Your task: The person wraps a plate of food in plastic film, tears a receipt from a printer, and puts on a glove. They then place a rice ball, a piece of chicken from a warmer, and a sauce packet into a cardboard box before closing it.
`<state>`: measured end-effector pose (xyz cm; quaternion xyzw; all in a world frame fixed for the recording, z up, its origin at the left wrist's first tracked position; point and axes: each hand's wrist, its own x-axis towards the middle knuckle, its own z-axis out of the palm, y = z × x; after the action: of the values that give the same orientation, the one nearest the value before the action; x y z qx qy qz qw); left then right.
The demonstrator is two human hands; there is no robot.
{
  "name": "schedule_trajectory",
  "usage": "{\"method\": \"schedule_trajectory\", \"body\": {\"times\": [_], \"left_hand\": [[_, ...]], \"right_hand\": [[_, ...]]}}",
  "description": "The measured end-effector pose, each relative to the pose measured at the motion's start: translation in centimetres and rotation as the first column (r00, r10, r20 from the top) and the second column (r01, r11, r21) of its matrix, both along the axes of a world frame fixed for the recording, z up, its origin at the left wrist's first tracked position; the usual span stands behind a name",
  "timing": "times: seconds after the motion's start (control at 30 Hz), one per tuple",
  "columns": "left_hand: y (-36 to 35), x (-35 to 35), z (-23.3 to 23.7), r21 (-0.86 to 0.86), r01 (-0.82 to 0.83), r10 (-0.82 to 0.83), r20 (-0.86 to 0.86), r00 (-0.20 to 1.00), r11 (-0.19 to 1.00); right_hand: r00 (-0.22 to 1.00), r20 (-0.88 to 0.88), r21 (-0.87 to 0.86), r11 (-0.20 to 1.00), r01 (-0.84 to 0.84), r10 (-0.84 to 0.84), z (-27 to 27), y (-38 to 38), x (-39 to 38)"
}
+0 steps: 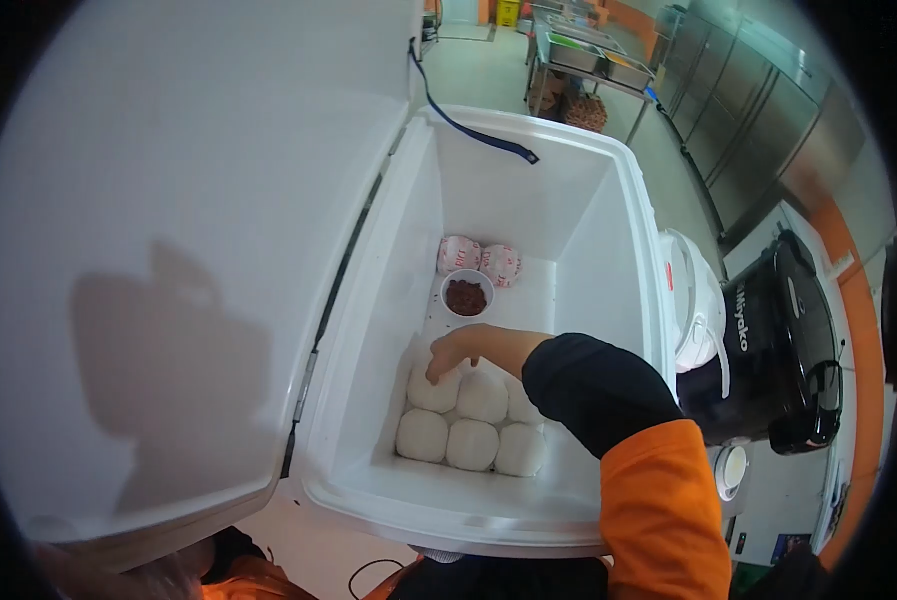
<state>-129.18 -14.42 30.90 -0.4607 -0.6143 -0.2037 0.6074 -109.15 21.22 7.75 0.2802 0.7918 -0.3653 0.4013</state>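
Observation:
My right hand [457, 350] reaches down into a large white cooler box [369, 380]. Its fingers are bent over the near-left edge of a white round pack [433, 390], fingertips right on it. Several more white round packs [472, 444] sit side by side in rows on the box floor, one partly hidden by my sleeve. Just beyond the hand stands a white bowl [467, 312] with dark brown pieces in it. Two paper-wrapped packs with red print [501, 265] lie behind the bowl. Low at the left, my left hand [164, 568] is dim under the lid, its fingers not distinguishable.
The hinged lid [199, 180] stands raised on the left, a dark strap [479, 135] hanging over the rim. At right are a white lidded appliance [697, 300] and a black Miyako appliance [779, 340]. Farther off, a metal table [594, 75] holds trays, near steel cabinets [734, 110].

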Motion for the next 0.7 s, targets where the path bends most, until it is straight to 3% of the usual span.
{"method": "schedule_trajectory", "body": {"times": [0.07,0.13,0.2,0.27,0.37,0.43,0.47,0.5,0.53,0.57,0.63,0.7], "left_hand": [[0.5,0.4,-0.3,-0.024,0.018,-0.017,0.018,1.0,1.0],[1.0,0.7,-0.5,-0.054,0.046,-0.043,0.048,0.998,0.997],[1.9,1.3,-0.6,-0.071,0.09,-0.085,0.073,0.994,0.993],[2.3,1.6,0.5,-0.06,0.125,-0.119,0.093,0.989,0.99],[1.7,3.7,5.4,-0.005,0.12,-0.12,0.073,0.99,0.993],[2.8,7.3,11.0,-0.387,-0.012,-0.098,-0.261,0.96,0.922],[4.9,8.6,11.1,-0.387,-0.016,-0.095,-0.266,0.959,0.922],[7.6,9.7,10.3,-0.075,0.454,-0.447,0.09,0.89,0.888],[9.1,10.7,10.2,0.362,0.7,-0.788,0.275,0.551,0.615],[9.2,11.9,11.0,0.365,0.712,-0.8,0.267,0.537,0.6],[8.9,14.4,12.8,0.076,0.771,-0.769,0.182,0.613,0.633],[8.2,16.8,14.2,-0.203,0.738,-0.743,0.066,0.666,0.643]], "right_hand": [[0.979,0.024,-0.157,0.966,0.204,-0.203,-2.5,0.2,-0.2],[0.983,-0.039,-0.11,0.978,0.177,-0.182,-4.2,0.3,0.2],[0.981,-0.118,-0.061,0.987,0.15,-0.156,-3.7,-0.4,0.2],[0.987,-0.145,0.168,0.984,-0.051,0.076,-2.2,-1.7,-0.3],[0.959,-0.25,0.231,0.97,-0.077,0.135,-2.3,-2.1,-0.7],[0.939,-0.272,0.291,0.948,-0.128,0.21,-0.8,-2.6,-1.3],[0.924,-0.285,0.341,0.928,-0.151,0.255,0.4,-2.7,-1.1],[0.936,-0.226,0.329,0.926,-0.186,0.269,5.0,-3.9,-0.7],[0.959,-0.248,0.282,0.957,-0.063,0.136,7.7,-4.6,-0.2],[0.965,-0.261,0.233,0.97,0.067,-0.004,10.0,-5.1,1.0],[0.905,-0.415,0.054,0.99,0.131,-0.097,16.4,-6.8,4.7],[0.744,-0.654,0.178,0.93,0.323,-0.133,23.9,-11.7,10.9]]}}
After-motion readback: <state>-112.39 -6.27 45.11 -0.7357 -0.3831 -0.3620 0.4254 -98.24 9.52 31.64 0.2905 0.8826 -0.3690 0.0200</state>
